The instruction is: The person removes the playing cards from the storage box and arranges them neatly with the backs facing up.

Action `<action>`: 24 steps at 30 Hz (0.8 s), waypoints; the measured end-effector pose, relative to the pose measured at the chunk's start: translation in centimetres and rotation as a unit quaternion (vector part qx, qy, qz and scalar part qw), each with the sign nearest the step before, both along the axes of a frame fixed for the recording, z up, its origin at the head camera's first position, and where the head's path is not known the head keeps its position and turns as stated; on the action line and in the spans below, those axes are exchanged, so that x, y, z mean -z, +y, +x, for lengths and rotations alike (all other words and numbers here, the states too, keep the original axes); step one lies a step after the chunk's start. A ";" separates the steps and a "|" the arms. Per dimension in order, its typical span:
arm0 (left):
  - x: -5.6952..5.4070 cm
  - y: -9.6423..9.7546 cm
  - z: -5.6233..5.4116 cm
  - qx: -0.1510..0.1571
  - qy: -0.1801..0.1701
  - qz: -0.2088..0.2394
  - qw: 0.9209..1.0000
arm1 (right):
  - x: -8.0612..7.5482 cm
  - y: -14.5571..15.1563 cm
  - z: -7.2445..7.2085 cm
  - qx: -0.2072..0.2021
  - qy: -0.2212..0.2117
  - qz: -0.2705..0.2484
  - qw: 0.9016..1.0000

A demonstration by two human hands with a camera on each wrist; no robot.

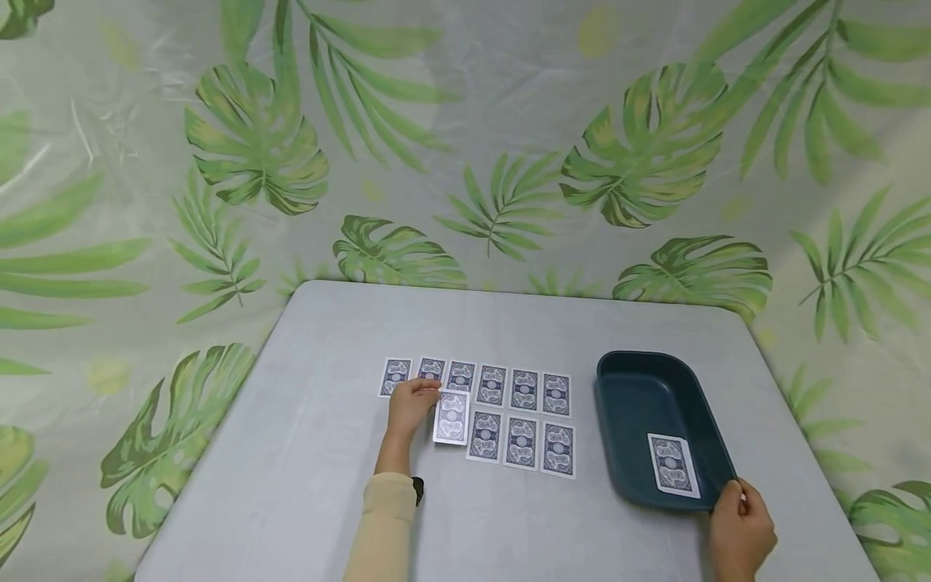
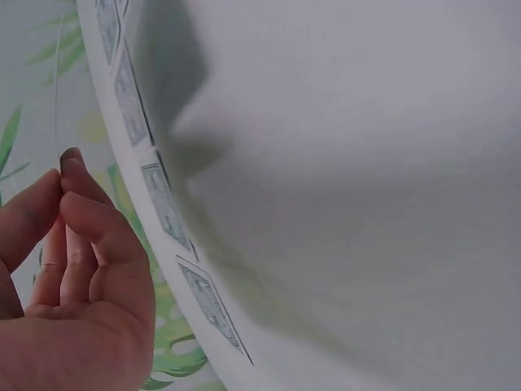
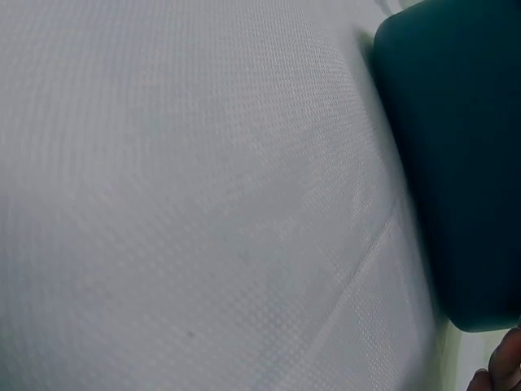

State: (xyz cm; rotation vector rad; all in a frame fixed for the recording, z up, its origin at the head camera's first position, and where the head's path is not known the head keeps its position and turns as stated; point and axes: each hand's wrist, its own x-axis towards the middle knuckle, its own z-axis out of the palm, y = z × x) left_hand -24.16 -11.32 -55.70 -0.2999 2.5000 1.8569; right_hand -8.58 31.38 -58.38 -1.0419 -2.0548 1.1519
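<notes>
My left hand (image 1: 410,409) pinches a playing card (image 1: 452,417) by its upper left corner, its blue patterned back up. In the left wrist view that card (image 2: 56,94) appears edge-on as a thin line above the thumb and fingertip, raised off the table. Behind it lies the back row of face-down cards (image 1: 524,390); to its right is a shorter front row (image 1: 521,442). My right hand (image 1: 742,529) grips the near right corner of a dark teal tray (image 1: 640,404). Inside the tray, toward its near end, lies one face-down card (image 1: 673,465).
A white cloth covers the table (image 1: 291,485), whose far edge meets a leaf-patterned curtain (image 1: 509,121). The tray stands to the right of both card rows, with a strip of cloth between. A dark band (image 1: 418,490) circles the left wrist.
</notes>
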 end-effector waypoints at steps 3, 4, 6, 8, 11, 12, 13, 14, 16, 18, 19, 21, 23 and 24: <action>0.5 -0.1 0.2 0.002 -0.008 -0.014 1.000 | -0.1 -0.1 0.0 0.002 0.000 -0.002 1.000; 0.7 -0.1 0.2 0.001 -0.012 -0.018 1.000 | -0.1 -0.1 -0.1 0.002 0.001 -0.001 1.000; 1.0 -0.1 0.3 0.002 -0.018 -0.024 1.000 | -0.1 -0.1 -0.1 0.002 0.002 0.000 1.000; 1.3 -0.2 0.4 0.003 -0.018 -0.027 0.999 | 0.0 -0.1 -0.1 0.002 0.001 0.002 1.000; 1.6 -0.4 0.4 0.007 -0.018 -0.029 0.999 | 0.1 -0.1 -0.1 0.000 -0.005 0.002 1.000; 1.7 -0.4 0.4 0.008 -0.016 -0.031 0.999 | 0.1 0.0 -0.1 0.000 -0.007 0.001 1.000; 1.8 -0.4 0.5 0.007 -0.017 -0.032 0.999 | 0.1 0.0 -0.1 -0.001 -0.007 0.001 1.000; 1.9 -0.3 0.5 0.006 -0.019 -0.035 0.999 | 0.1 0.0 -0.1 -0.001 -0.008 0.001 1.000; 1.9 -0.2 0.6 0.007 -0.022 -0.043 0.999 | 0.1 0.0 0.0 0.001 -0.009 0.005 1.000; 1.9 -0.1 0.8 0.006 -0.025 -0.052 0.998 | 0.1 0.0 0.0 0.003 -0.008 0.009 1.000; 1.9 0.0 0.9 0.005 -0.027 -0.055 0.998 | 0.1 0.0 0.0 0.004 -0.007 0.011 1.000; 1.8 0.1 1.0 0.004 -0.024 -0.067 0.997 | 0.1 -0.1 0.0 0.006 -0.004 0.017 1.000; 1.8 0.3 1.0 0.001 -0.022 -0.079 0.997 | 0.1 -0.1 -0.1 0.007 -0.001 0.018 1.000; 1.7 0.3 1.0 -0.001 -0.021 -0.086 0.996 | 0.1 -0.1 -0.1 0.007 0.001 0.019 1.000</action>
